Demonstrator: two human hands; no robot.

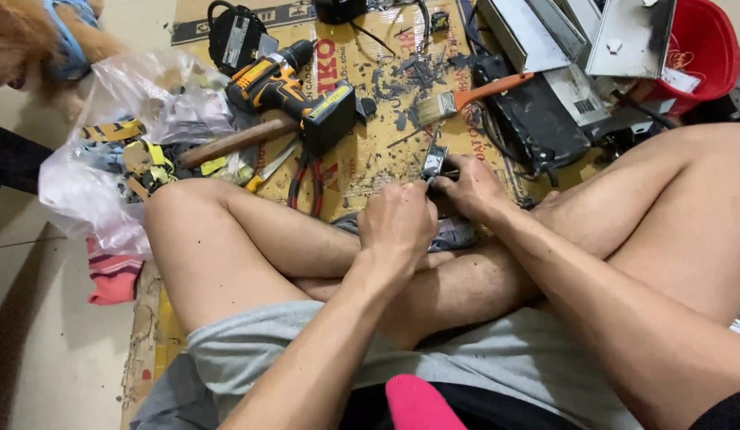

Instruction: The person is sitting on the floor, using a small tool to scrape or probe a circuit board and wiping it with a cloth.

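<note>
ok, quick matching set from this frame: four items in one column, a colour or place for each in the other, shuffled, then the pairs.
Items:
1. cordless drill
2. paintbrush
3. bucket
4. hammer

Descriptions:
A. red, at the top right corner
B. orange handle, bristles pointing left
C. wooden handle, lying left of the pliers
D. orange and black, lying on the cardboard

Pairs: 1-D, 2-B, 3-A, 4-C
</note>
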